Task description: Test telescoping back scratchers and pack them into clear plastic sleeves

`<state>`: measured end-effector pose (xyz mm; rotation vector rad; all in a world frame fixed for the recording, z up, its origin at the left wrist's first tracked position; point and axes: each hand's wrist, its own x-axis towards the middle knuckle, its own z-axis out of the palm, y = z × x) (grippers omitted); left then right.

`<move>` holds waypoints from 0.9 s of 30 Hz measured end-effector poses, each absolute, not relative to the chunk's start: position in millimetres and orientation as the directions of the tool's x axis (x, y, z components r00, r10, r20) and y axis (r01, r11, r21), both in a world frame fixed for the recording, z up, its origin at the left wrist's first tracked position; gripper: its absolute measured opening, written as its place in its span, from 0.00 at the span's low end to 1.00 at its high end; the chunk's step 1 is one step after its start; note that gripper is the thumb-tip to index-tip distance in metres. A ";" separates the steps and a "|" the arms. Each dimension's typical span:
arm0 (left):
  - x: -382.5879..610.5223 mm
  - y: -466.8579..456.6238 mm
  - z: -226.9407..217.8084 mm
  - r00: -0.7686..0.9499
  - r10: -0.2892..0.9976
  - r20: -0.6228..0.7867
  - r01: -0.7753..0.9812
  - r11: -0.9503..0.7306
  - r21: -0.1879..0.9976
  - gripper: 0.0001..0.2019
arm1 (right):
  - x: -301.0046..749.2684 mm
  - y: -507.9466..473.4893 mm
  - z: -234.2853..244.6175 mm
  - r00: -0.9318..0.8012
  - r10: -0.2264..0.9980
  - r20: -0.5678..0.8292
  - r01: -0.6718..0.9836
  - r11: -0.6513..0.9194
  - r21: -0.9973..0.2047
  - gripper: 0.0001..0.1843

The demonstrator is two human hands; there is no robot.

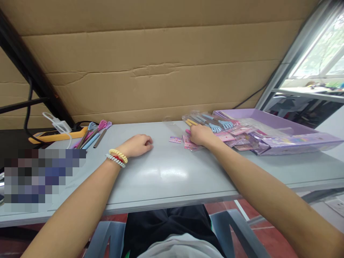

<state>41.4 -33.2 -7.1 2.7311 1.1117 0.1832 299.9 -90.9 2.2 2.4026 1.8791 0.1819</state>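
My left hand rests on the grey table, its fingers loosely curled with nothing in them. My right hand is bent down over small pink printed cards in clear wrapping. A short pink piece shows at its fingertips; the palm side is hidden, so what it grips cannot be made out. One small pink-and-purple card lies between the hands. Just behind the right hand, back scratchers with blue hand-shaped heads lie in clear bags. More pink packets are heaped to its right.
A shallow purple box holds packets at the right. Loose back scratchers lie at the left, near a yellow-edged power strip with a white plug and cable. Cardboard walls the back. A blurred-out patch covers the table's left end.
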 end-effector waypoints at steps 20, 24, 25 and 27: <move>42.6 -36.8 -5.0 0.718 0.696 0.003 0.684 -0.705 0.187 0.17 | 297.7 -89.2 -0.3 0.201 0.979 -0.030 0.973 -0.203 -0.106 0.23; 42.7 -37.7 -4.1 0.716 0.698 -0.005 0.685 -0.701 0.196 0.18 | 294.5 -87.5 -0.5 0.213 0.975 -0.067 0.965 -0.221 -0.140 0.24; 42.8 -37.7 -4.1 0.717 0.697 -0.005 0.683 -0.702 0.201 0.18 | 293.7 -87.5 -0.2 0.218 0.974 -0.063 0.961 -0.225 -0.162 0.23; 42.8 -37.6 -4.5 0.719 0.695 -0.002 0.680 -0.702 0.213 0.18 | 292.5 -88.0 0.1 0.218 0.973 -0.076 0.947 -0.229 -0.224 0.22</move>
